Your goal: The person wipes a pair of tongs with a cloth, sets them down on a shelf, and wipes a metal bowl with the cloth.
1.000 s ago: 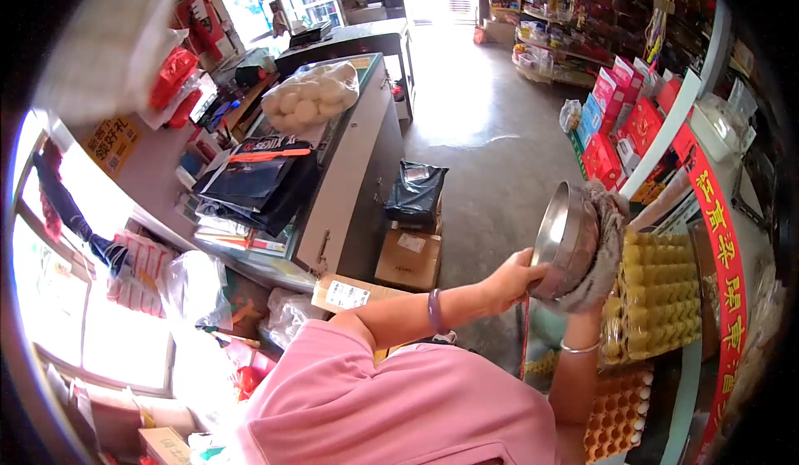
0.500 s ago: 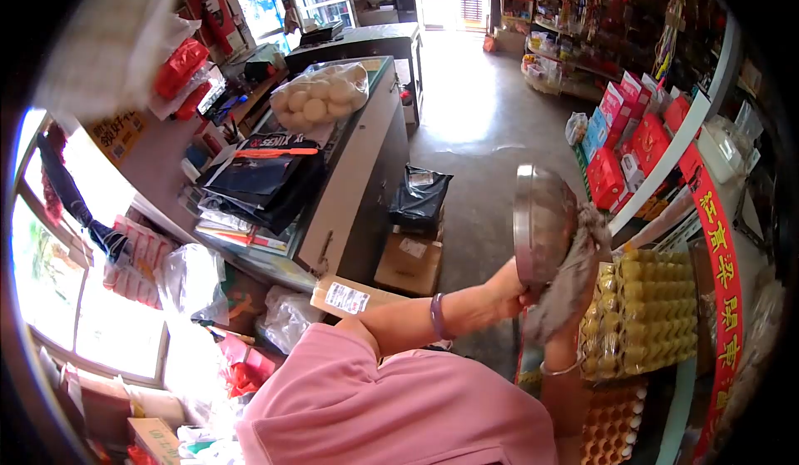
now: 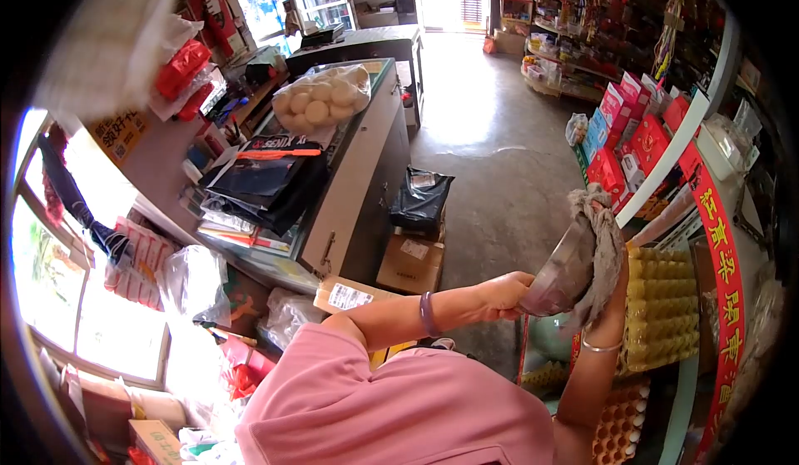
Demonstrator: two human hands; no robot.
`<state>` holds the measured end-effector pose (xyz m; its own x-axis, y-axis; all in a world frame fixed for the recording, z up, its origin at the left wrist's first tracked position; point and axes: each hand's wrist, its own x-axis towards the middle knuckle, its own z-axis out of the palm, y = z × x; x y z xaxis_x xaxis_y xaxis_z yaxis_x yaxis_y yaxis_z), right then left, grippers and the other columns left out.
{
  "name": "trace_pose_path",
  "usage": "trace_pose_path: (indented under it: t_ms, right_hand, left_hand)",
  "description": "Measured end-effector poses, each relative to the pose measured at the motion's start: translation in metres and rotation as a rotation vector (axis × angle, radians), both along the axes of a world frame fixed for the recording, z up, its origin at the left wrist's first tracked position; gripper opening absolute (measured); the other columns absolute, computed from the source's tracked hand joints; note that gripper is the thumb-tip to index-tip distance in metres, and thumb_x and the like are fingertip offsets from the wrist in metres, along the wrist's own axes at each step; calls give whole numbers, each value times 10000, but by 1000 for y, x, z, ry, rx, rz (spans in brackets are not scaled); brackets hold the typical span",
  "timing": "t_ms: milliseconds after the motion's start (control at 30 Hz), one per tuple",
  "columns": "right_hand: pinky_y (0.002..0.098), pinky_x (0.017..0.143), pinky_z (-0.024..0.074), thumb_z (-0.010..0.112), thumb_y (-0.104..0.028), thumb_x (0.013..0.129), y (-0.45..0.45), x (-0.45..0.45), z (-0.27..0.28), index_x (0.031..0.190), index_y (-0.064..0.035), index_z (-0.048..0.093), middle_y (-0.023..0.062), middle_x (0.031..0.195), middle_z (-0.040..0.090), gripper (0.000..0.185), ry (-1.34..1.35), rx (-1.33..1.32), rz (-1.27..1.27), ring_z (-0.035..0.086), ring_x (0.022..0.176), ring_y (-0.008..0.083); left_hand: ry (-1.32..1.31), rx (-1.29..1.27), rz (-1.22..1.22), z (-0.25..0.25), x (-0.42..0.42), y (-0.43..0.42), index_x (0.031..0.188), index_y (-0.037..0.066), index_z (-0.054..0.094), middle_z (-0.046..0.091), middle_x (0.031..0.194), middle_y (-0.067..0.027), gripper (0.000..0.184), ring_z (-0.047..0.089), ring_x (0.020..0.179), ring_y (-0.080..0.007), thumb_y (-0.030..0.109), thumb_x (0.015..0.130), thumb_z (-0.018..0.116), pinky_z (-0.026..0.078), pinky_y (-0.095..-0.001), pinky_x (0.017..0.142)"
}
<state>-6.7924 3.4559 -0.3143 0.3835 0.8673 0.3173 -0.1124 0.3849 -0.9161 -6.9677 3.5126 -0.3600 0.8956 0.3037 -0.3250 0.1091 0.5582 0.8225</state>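
My left hand (image 3: 504,293), on the arm with a purple bangle, grips the near left rim of a metal bowl (image 3: 556,278). The bowl is tilted on its side in the air, its outside toward the right. A grey cloth (image 3: 602,257) lies against the bowl's outer right side. My right hand (image 3: 617,286) is behind the cloth and presses it to the bowl; most of its fingers are hidden. A silver bangle is on that wrist.
Stacked yellow egg trays (image 3: 662,307) and a tray of brown eggs (image 3: 620,423) stand at the right, beside a pale metal post. At the left is a counter (image 3: 349,174) with a bag of round items (image 3: 320,103). Boxes (image 3: 410,261) sit on the floor.
The bowl has turned from showing its inside, through nearly edge-on, to a tilt with its outside showing. The cloth and my right hand have shifted along it, lately up and to the right.
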Motion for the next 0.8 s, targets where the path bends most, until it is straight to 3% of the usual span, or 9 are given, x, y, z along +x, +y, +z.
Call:
trace_pose_path:
  t_ms: [100, 233, 367, 500, 567, 633, 667, 733, 800]
  right_hand:
    - [340, 963, 355, 419, -301, 916, -7, 6, -20, 1228, -42, 461, 101, 1190, 503, 407, 517, -63, 220, 472, 1096, 209]
    - [329, 973, 354, 400, -297, 927, 3, -21, -24, 1229, -38, 458, 94, 1198, 505, 402, 847, -43, 443, 474, 1097, 191]
    - [319, 983, 353, 380, -294, 939, 1, -38, -21, 1230, -34, 456, 86, 1205, 506, 398, 1043, -41, 501, 476, 1098, 172]
    - [319, 992, 347, 417, -295, 926, 8, -41, -45, 1236, -28, 448, 83, 1221, 502, 410, 872, 137, 358, 474, 1109, 182]
    - [324, 998, 339, 453, -292, 910, 5, -39, -63, 1242, -19, 440, 84, 1234, 496, 430, 525, 279, 160, 468, 1126, 202]
    - [330, 1000, 336, 483, -275, 894, 10, -25, -68, 1244, -12, 437, 98, 1239, 493, 440, 128, 170, 30, 457, 1146, 216]
    - [323, 983, 353, 482, -242, 892, 5, -26, -59, 1239, -8, 442, 101, 1230, 501, 421, 81, 173, -17, 469, 1129, 203]
    - [308, 948, 386, 481, -178, 888, -5, -30, -41, 1231, -1, 452, 106, 1213, 516, 387, -10, 174, -115, 493, 1096, 179]
    - [281, 887, 435, 466, -146, 892, -9, -29, -26, 1213, 0, 473, 99, 1177, 545, 353, 431, 127, -51, 539, 1021, 150]
  left_hand:
    - [-79, -156, -23, -6, -9, -2, 941, 92, 600, 489, 612, 32, 167, 316, 380, -38, 190, 813, 559, 195, -186, 309]
    - [-145, -397, -52, -43, -5, 3, 1075, 53, 549, 607, 821, -100, 292, 485, 432, -97, 199, 822, 554, 307, -183, 293]
    - [-304, -615, -80, -45, 3, 4, 1130, 66, 510, 575, 889, -118, 418, 481, 525, -144, 313, 794, 544, 341, -221, 351]
    - [-459, -940, -193, -50, -4, 6, 1184, 79, 471, 542, 958, -135, 547, 478, 618, -191, 427, 767, 534, 374, -259, 408]
    - [-511, -1099, -301, -52, -7, 8, 1212, 85, 451, 526, 992, -144, 613, 476, 664, -215, 484, 753, 529, 391, -278, 436]
    - [-537, -1182, -394, -54, -7, 12, 1239, 91, 432, 510, 1027, -152, 678, 474, 711, -239, 541, 740, 523, 407, -297, 465]
    - [-552, -1163, -428, -57, -7, 16, 1253, 94, 422, 502, 1044, -157, 711, 474, 734, -250, 569, 733, 521, 415, -306, 479]
    - [-739, -704, -461, -72, 0, 31, 1226, 101, 457, 534, 1131, -147, 596, 573, 849, -297, 514, 797, 497, 485, -336, 513]
    - [-499, -127, 61, -55, -13, 36, 1165, 77, 494, 553, 1102, -133, 492, 554, 955, -254, 462, 867, 423, 470, -359, 706]
